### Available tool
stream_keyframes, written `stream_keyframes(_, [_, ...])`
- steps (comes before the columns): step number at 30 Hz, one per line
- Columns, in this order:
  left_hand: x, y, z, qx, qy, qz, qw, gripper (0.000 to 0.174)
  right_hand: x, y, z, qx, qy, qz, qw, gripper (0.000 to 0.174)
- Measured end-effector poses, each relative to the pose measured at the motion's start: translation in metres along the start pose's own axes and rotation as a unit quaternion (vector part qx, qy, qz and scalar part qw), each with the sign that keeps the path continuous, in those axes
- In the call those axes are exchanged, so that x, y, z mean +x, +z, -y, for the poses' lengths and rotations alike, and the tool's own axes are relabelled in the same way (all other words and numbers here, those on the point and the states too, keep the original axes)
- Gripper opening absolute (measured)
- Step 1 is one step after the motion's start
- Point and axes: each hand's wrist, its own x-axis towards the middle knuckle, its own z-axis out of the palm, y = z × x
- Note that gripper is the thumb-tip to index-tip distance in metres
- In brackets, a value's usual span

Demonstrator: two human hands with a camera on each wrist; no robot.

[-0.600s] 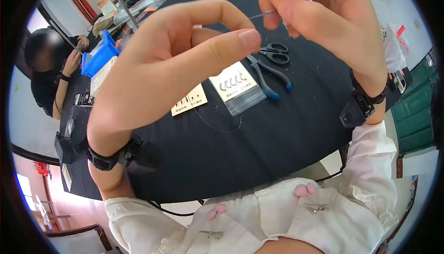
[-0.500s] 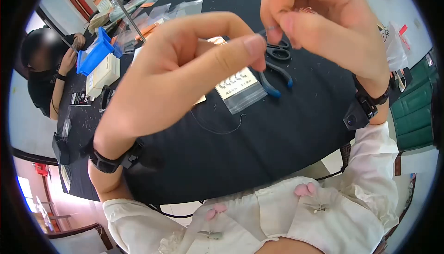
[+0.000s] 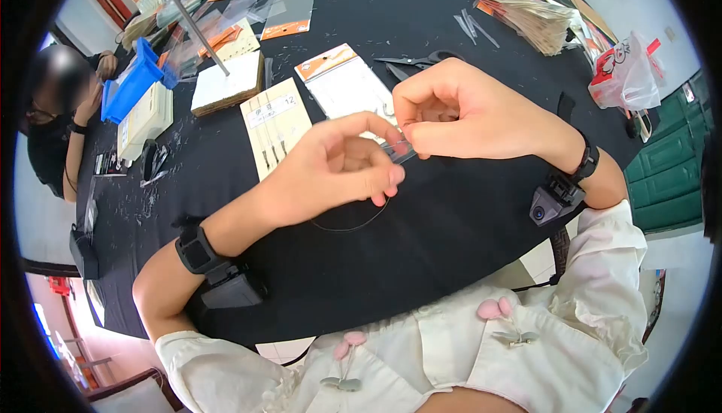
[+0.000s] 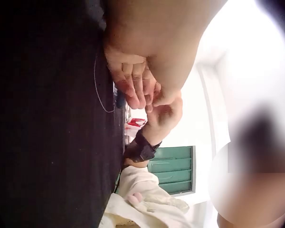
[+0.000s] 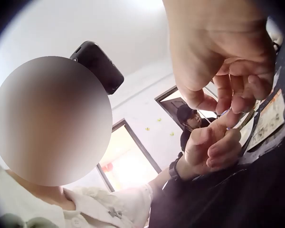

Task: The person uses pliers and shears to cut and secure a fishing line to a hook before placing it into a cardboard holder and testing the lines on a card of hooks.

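My right hand (image 3: 470,116) pinches something small, likely the thin line seen between the hands earlier, between thumb and curled index finger above the table. Just left of it, my left hand (image 3: 331,168) has its index fingertip right at the right hand's fingertips, its thumb apart from that index finger; I cannot tell what it holds. A fine thread (image 3: 353,229) curves over the black cloth below the left hand. Behind the hands lie a cream card (image 3: 259,116) with thin rigs and a clear-and-white packet (image 3: 346,86). Black scissors (image 3: 436,57) are partly hidden behind the right hand.
A stack of cards (image 3: 226,86) and a blue basket (image 3: 135,86) stand at the left, near a metal pole (image 3: 188,18). Another person (image 3: 56,142) sits there. Plastic sleeves (image 3: 289,10) lie at the back. At the right are piled packets (image 3: 526,22) and a plastic bag (image 3: 628,78).
Both hands have come down from the top of the view, and their fingertips have drawn together. More of the table's back and the cards now shows.
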Motion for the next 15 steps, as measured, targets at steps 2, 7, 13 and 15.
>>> stream_keyframes(2, [-0.001, 0.0, 0.002, -0.014, 0.008, 0.001, 1.0, 0.025, 0.003, 0.003, -0.002, -0.009, -0.005, 0.012, 1.0, 0.021])
stream_keyframes(7, [0.0, 0.003, 0.0, 0.026, 0.003, -0.017, 1.0, 0.022, 0.006, 0.005, -0.012, 0.009, 0.005, 0.037, 0.999, 0.011])
stream_keyframes(13, [0.002, 0.001, 0.005, 0.045, 0.021, -0.021, 0.999, 0.024, 0.005, 0.008, -0.008, 0.003, 0.007, 0.009, 1.0, 0.025])
stream_keyframes(15, [0.002, 0.001, 0.007, 0.052, 0.027, -0.024, 0.998, 0.026, 0.004, 0.006, -0.006, 0.01, 0.015, 0.013, 1.0, 0.024])
